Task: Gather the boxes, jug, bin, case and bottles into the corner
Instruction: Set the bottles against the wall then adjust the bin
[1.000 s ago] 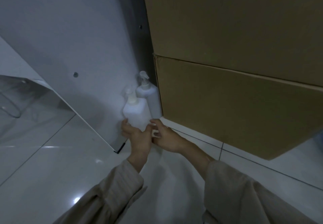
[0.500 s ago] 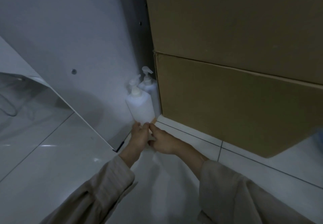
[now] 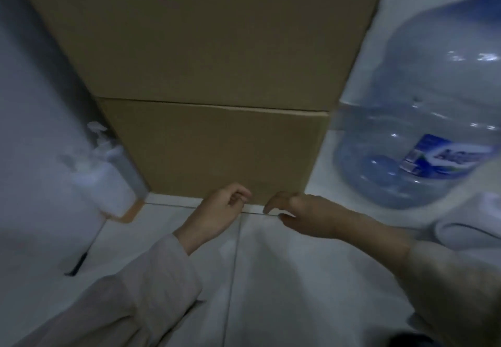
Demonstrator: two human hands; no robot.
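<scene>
Both hands, left [image 3: 217,211] and right [image 3: 301,214], hang empty with fingers loosely curled by the low box [image 3: 217,151], maybe to push it.

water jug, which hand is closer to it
Right. The right hand sits just left of the water jug's base; the left hand is farther left, before the lower box.

Brown boxes [image 3: 217,143], white bottles [image 3: 108,184], translucent blue jug [image 3: 406,130], beige sleeve [image 3: 135,292]
</scene>
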